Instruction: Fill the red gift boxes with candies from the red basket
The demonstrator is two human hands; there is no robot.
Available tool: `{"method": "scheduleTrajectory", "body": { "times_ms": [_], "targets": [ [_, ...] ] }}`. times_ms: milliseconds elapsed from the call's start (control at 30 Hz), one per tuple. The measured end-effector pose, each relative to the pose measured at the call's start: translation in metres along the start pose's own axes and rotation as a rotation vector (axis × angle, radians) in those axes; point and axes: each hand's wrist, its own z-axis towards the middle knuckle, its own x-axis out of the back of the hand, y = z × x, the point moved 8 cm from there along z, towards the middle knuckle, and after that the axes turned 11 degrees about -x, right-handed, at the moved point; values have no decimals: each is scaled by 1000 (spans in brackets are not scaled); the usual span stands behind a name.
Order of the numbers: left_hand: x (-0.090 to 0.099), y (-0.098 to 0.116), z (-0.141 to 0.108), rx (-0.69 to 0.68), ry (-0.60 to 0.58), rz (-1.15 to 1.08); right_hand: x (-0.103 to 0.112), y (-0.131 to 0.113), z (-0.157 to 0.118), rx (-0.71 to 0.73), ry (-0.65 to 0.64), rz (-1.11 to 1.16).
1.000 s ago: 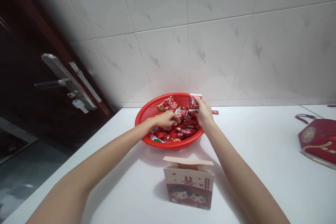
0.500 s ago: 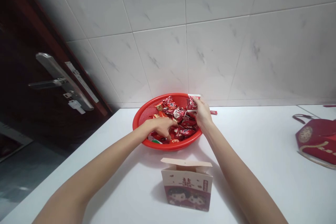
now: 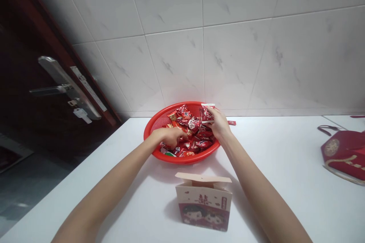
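Note:
A red oval basket [image 3: 199, 157] stands near the wall, full of wrapped sweets [image 3: 203, 144] in red and gold. Down among the sweets on the basket's left side is my left hand [image 3: 171, 137], fingers bent together; what they grip, if anything, is hidden. My right hand [image 3: 219, 123] is over the basket's right rim, closed on a red packet [image 3: 207, 113] with a white edge. In front of the basket a small cardboard box [image 3: 203, 207] with two cartoon figures stands upright, its top flaps open.
A red packet [image 3: 232, 123] lies on the white table [image 3: 273, 148] just right of the basket. At the far right is a dark red bag [image 3: 345, 155] with a strap. Behind rises a tiled wall; a brown door [image 3: 25, 95] with handle and keys is at left.
My left hand has shifted slightly left within the basket, uncovering more sweets. My right hand, still with the packet, has moved a little left and down.

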Motion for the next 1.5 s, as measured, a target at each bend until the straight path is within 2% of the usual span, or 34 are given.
{"method": "scheduleTrajectory", "body": {
  "times_ms": [67, 167, 233, 300, 367, 533, 667, 800, 1000, 1100, 1200, 1267, 1367, 1433, 1500],
  "targets": [
    [19, 9, -2, -94, 174, -122, -1, 1, 1, -4, -12, -9],
    [56, 17, -11, -205, 553, -431, -4, 3, 0, -20, -47, -31],
    [70, 20, -13, -247, 725, -611, -7, 4, -2, -27, -73, -61],
    [76, 25, -10, -268, 811, -701, -9, 4, -4, -40, -92, -89],
    [79, 33, -5, -271, 878, -691, -11, 5, -6, -57, -99, -104],
    [84, 52, 1, -263, 1032, -420, -10, 4, -6, -47, -87, -108],
    [89, 64, 0, -267, 1023, -221, -10, 4, -7, -37, -103, -84],
    [88, 61, 1, -267, 950, -289, -15, 3, -10, -2, -179, -115],
    [87, 61, -5, -267, 1022, -226, -17, 4, -10, 2, -211, -96],
    [82, 68, -3, -325, 926, -262, -19, 3, -11, 4, -243, -98],
    [74, 68, -6, -377, 781, -464, -18, 2, -12, 7, -234, -86],
    [71, 63, -13, -370, 719, -547, -18, 2, -13, 6, -229, -94],
    [74, 45, -29, -293, 743, -529, -20, 3, -14, 2, -241, -122],
    [74, 27, -38, -179, 761, -417, -20, 3, -14, -2, -238, -121],
    [65, 7, -41, -8, 664, -213, -19, 3, -13, 0, -228, -102]
  ]
}}
